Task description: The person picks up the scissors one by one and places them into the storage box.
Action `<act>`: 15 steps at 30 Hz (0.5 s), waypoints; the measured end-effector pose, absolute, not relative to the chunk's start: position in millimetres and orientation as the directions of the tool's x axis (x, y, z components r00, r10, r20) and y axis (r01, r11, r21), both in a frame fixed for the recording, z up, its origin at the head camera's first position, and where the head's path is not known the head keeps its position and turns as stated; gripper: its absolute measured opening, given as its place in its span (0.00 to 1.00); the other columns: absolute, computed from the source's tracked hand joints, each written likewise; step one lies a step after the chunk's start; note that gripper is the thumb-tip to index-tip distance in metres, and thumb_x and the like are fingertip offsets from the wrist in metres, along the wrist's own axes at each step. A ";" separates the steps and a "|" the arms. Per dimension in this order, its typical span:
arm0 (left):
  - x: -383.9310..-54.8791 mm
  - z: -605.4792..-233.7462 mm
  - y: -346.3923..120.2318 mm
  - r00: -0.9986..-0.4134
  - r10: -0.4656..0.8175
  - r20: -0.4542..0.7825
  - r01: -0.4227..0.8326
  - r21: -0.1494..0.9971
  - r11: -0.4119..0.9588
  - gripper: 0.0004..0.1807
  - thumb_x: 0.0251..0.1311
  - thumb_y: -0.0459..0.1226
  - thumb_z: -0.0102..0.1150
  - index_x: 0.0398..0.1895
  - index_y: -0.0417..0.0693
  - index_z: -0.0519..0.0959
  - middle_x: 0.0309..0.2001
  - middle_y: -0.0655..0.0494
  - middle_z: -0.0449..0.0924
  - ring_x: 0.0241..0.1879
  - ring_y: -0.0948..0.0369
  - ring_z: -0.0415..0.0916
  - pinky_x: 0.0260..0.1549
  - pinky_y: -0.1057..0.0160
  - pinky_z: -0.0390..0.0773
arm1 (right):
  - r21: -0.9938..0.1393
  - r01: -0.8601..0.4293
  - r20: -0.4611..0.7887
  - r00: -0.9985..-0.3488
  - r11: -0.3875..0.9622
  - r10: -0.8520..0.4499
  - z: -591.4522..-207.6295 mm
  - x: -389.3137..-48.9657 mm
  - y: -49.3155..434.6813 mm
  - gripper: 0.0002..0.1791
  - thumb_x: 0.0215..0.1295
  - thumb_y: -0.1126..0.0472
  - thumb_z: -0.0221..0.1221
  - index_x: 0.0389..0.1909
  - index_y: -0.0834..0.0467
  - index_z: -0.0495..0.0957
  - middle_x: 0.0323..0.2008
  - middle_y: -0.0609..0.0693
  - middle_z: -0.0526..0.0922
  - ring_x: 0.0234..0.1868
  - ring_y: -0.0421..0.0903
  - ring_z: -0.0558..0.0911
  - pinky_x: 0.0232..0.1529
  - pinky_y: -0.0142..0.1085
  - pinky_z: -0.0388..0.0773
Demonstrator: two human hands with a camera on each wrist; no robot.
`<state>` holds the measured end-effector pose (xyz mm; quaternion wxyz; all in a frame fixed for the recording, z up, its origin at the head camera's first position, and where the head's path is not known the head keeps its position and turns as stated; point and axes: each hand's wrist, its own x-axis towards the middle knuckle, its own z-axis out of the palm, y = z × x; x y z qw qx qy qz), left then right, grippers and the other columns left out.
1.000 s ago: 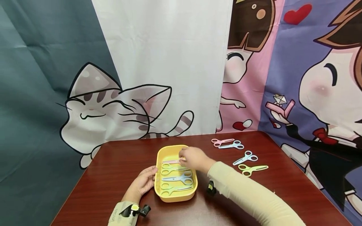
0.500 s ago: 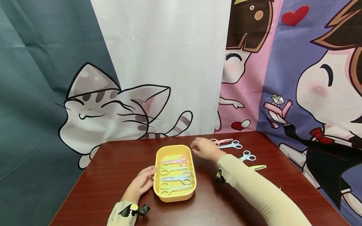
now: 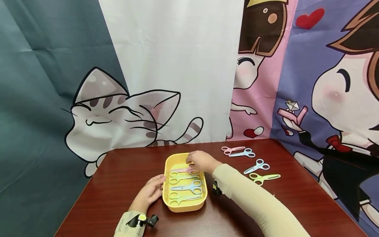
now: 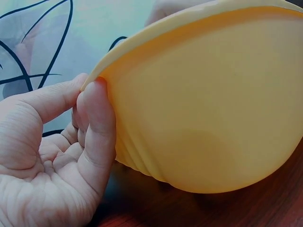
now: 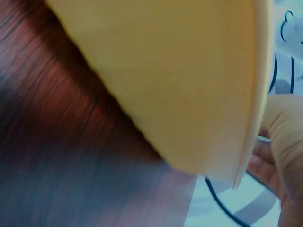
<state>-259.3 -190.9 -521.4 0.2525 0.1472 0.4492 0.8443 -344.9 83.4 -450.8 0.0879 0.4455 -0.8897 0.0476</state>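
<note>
A yellow rectangular tray sits on the table. In it, pairs of scissors lie flat in rows: pink scissors at the far side, then yellow-green scissors, blue scissors, and light green scissors nearest. My left hand pinches the tray's left rim; the left wrist view shows thumb and finger on it. My right hand reaches over the far right rim, its fingers bent down beside the pink scissors' handles, partly covering them. Whether those fingers grip anything is hidden.
On the table to the right of the tray lie pink scissors, blue scissors, another blue pair and yellow-green scissors. A printed curtain hangs behind the table's far edge.
My right hand moved off the pink scissors in the tray to beyond the right rim, then came back left over the tray. The left hand keeps its hold on the rim.
</note>
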 end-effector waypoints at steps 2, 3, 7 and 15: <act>-258.8 -521.6 -190.7 -0.830 0.558 0.017 -0.295 0.835 -0.464 0.16 0.81 0.31 0.34 0.46 0.46 0.77 0.38 0.55 0.84 0.30 0.68 0.79 0.30 0.70 0.82 | 0.021 -0.811 0.150 -0.576 0.585 -0.803 -455.0 -345.9 75.9 0.03 0.62 0.61 0.69 0.30 0.52 0.84 0.29 0.40 0.79 0.32 0.37 0.76 0.37 0.29 0.76; -258.5 -521.7 -190.7 -0.831 0.557 0.014 -0.295 0.837 -0.461 0.16 0.81 0.31 0.34 0.46 0.46 0.76 0.38 0.55 0.84 0.30 0.68 0.79 0.30 0.70 0.82 | 0.035 -0.810 0.123 -0.578 0.586 -0.807 -457.1 -346.1 72.3 0.09 0.63 0.60 0.68 0.24 0.50 0.81 0.24 0.40 0.75 0.28 0.37 0.72 0.32 0.28 0.72; -257.3 -521.2 -190.2 -0.834 0.551 0.003 -0.299 0.837 -0.458 0.15 0.81 0.31 0.34 0.46 0.46 0.76 0.37 0.55 0.83 0.29 0.68 0.77 0.29 0.70 0.81 | 0.061 -0.791 0.052 -0.607 0.609 -0.793 -463.8 -344.3 63.7 0.25 0.68 0.57 0.65 0.12 0.48 0.65 0.16 0.41 0.59 0.22 0.38 0.59 0.25 0.29 0.56; -259.1 -519.9 -189.2 -0.834 0.551 -0.005 -0.306 0.836 -0.455 0.15 0.81 0.31 0.34 0.47 0.45 0.76 0.38 0.55 0.83 0.29 0.68 0.78 0.28 0.70 0.82 | 0.092 -0.730 -0.011 -0.681 0.677 -0.732 -464.9 -343.7 57.0 0.30 0.69 0.49 0.64 0.11 0.48 0.59 0.14 0.41 0.52 0.19 0.39 0.54 0.22 0.29 0.52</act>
